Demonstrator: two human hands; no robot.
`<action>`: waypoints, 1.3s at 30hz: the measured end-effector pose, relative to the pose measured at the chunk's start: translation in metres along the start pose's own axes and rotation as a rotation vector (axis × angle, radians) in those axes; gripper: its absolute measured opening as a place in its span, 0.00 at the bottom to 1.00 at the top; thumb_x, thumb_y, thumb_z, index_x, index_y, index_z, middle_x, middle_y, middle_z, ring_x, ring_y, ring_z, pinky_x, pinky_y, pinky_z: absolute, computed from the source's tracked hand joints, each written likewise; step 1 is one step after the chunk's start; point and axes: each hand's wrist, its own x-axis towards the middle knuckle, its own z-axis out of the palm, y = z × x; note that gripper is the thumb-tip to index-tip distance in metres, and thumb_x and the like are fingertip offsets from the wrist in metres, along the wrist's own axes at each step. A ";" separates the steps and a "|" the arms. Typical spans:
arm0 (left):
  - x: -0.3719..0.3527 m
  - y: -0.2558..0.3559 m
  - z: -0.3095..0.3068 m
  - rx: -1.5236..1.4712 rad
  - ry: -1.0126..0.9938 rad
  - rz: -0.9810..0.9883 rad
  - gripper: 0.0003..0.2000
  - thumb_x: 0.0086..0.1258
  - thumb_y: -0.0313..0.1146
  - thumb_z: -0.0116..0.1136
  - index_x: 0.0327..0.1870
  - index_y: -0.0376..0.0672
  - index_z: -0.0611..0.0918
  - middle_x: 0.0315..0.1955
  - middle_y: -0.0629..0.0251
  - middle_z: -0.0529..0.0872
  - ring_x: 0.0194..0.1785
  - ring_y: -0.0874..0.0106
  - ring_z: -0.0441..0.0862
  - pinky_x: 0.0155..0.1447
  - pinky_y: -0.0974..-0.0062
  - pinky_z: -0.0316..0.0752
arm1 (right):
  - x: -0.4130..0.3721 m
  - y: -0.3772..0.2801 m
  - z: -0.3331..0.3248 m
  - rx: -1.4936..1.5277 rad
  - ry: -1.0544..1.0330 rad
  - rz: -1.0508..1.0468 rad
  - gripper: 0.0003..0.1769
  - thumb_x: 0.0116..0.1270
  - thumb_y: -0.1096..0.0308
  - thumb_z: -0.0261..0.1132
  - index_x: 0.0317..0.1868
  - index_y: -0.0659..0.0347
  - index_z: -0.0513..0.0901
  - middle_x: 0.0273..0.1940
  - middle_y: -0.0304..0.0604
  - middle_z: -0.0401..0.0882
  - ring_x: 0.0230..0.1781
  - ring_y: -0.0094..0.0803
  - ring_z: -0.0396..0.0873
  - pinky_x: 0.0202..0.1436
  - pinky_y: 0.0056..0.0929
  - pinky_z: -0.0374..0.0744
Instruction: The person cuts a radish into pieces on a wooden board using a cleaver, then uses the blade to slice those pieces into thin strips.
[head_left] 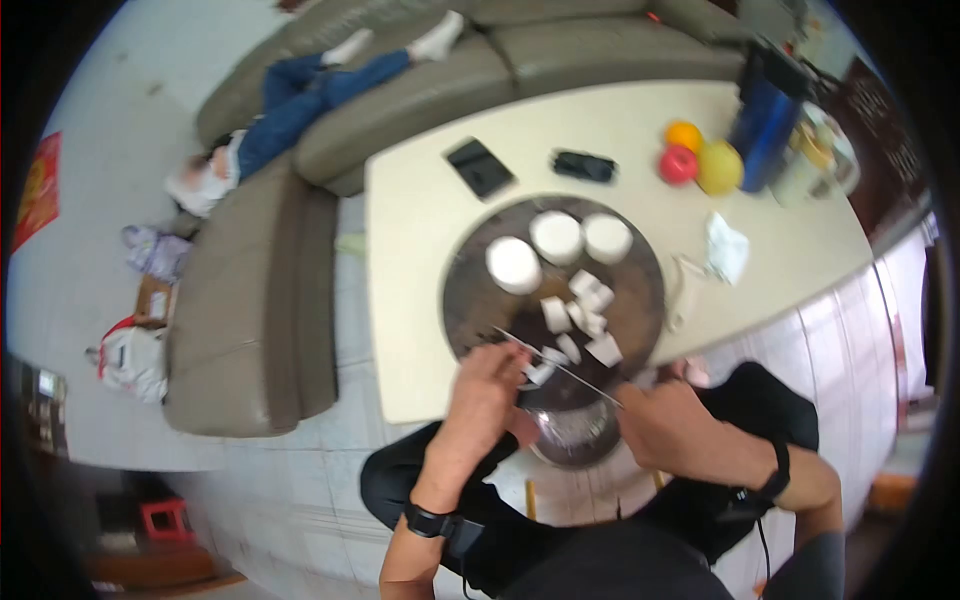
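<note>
My right hand (pixel 668 425) is closed round the handle of a knife (pixel 582 380), its thin blade slanting up and left over the near edge of a round dark board (pixel 470 300). Beside the blade's far end, my left hand (pixel 485 385) has its fingers curled together; I cannot tell what they hold. A small white chunk (pixel 542 374) lies by those fingertips, against the blade. More white chunks (pixel 556 315) are scattered over the board's middle and right. Behind them sit three thick round white pieces (pixel 514 265). Below the board's near edge is a shiny bowl (pixel 572 440).
The board rests on a cream table (pixel 410 260). On it are a phone (pixel 480 168), a black object (pixel 584 166), fruit (pixel 719 168), a blue flask (pixel 768 125), a tissue (pixel 727 248) and a white peeler-like tool (pixel 684 295). A person (pixel 290 110) lies on the grey sofa (pixel 420 100).
</note>
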 end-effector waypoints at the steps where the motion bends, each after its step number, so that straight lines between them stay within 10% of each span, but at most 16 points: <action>1: 0.001 -0.005 0.003 0.007 0.004 0.022 0.10 0.53 0.22 0.64 0.38 0.34 0.82 0.40 0.54 0.81 0.43 0.54 0.78 0.46 0.61 0.74 | -0.001 0.003 -0.001 0.004 0.045 -0.039 0.06 0.53 0.75 0.60 0.30 0.66 0.71 0.18 0.53 0.75 0.19 0.52 0.79 0.24 0.46 0.76; 8: 0.016 -0.006 -0.020 -0.073 -0.177 -0.087 0.07 0.59 0.27 0.63 0.34 0.39 0.77 0.37 0.58 0.79 0.45 0.56 0.77 0.49 0.62 0.71 | 0.004 -0.005 -0.017 -0.047 0.142 -0.192 0.06 0.53 0.76 0.61 0.27 0.67 0.71 0.15 0.53 0.73 0.17 0.52 0.77 0.22 0.45 0.74; 15: 0.003 -0.019 -0.020 -0.221 0.062 -0.322 0.04 0.64 0.24 0.59 0.37 0.37 0.77 0.31 0.56 0.81 0.39 0.55 0.80 0.45 0.64 0.75 | 0.004 -0.004 -0.014 -0.001 0.112 -0.078 0.07 0.57 0.75 0.61 0.27 0.66 0.70 0.16 0.55 0.73 0.19 0.55 0.77 0.25 0.47 0.74; 21: -0.002 0.004 -0.044 -0.341 -0.093 -0.278 0.11 0.65 0.20 0.57 0.48 0.40 0.82 0.33 0.57 0.82 0.36 0.60 0.81 0.41 0.70 0.76 | 0.005 0.000 -0.011 0.052 0.207 -0.145 0.06 0.55 0.78 0.60 0.27 0.66 0.70 0.15 0.54 0.72 0.18 0.54 0.75 0.22 0.47 0.72; 30: -0.004 0.005 -0.024 -0.286 -0.221 -0.223 0.07 0.60 0.22 0.63 0.39 0.38 0.85 0.32 0.58 0.83 0.33 0.58 0.82 0.36 0.69 0.77 | 0.003 0.005 -0.006 0.105 0.142 -0.101 0.05 0.54 0.79 0.58 0.28 0.68 0.70 0.14 0.54 0.71 0.17 0.54 0.75 0.20 0.46 0.72; 39: 0.014 -0.006 -0.009 0.032 0.009 -0.111 0.04 0.59 0.23 0.63 0.34 0.38 0.82 0.28 0.57 0.81 0.35 0.54 0.80 0.39 0.63 0.75 | 0.002 0.005 -0.003 0.086 0.141 -0.108 0.05 0.54 0.78 0.59 0.30 0.67 0.70 0.16 0.54 0.73 0.18 0.52 0.77 0.21 0.45 0.73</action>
